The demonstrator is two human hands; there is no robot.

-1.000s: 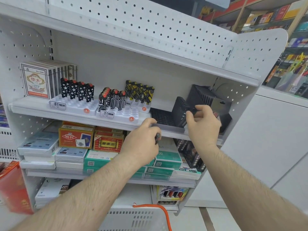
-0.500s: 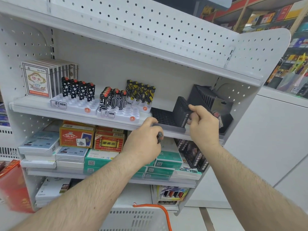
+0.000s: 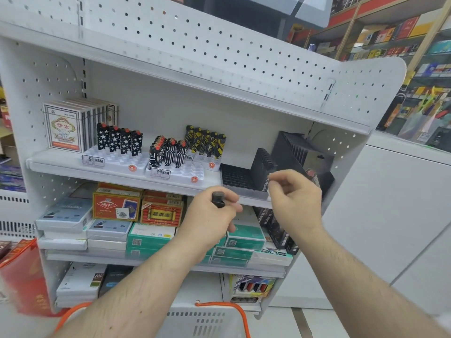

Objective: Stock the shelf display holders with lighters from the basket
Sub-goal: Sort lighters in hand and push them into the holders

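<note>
Black plastic fills my left hand (image 3: 211, 215): its grip is curled around a dark lighter (image 3: 218, 199) whose top pokes up above my fingers, just in front of the edge of the white shelf (image 3: 73, 167). My right hand (image 3: 296, 203) hangs beside it, a little higher, with thumb and forefinger pinched together near a row of black lighters (image 3: 264, 167) standing in the black display holder (image 3: 238, 180); whether that grip has anything between its fingertips I cannot tell, since the spot is small and blurred. The black holder sits toward the right end of the shelf, its front slots showing as a bare grid. Behind it leans a second black holder (image 3: 296, 148), tilted against the back corner.

To the left along the same shelf stand three white holders: one with star-patterned lighters (image 3: 119, 142), one with black-and-white lined lighters (image 3: 168, 152), and one further back with yellow-and-black lighters (image 3: 206, 141). White card boxes (image 3: 64, 126) stand at the far left. Boxed goods are stacked on the shelf below. At the bottom of the view the white basket (image 3: 202, 323) with its orange handle (image 3: 234, 311) sits beneath my forearms.
</note>
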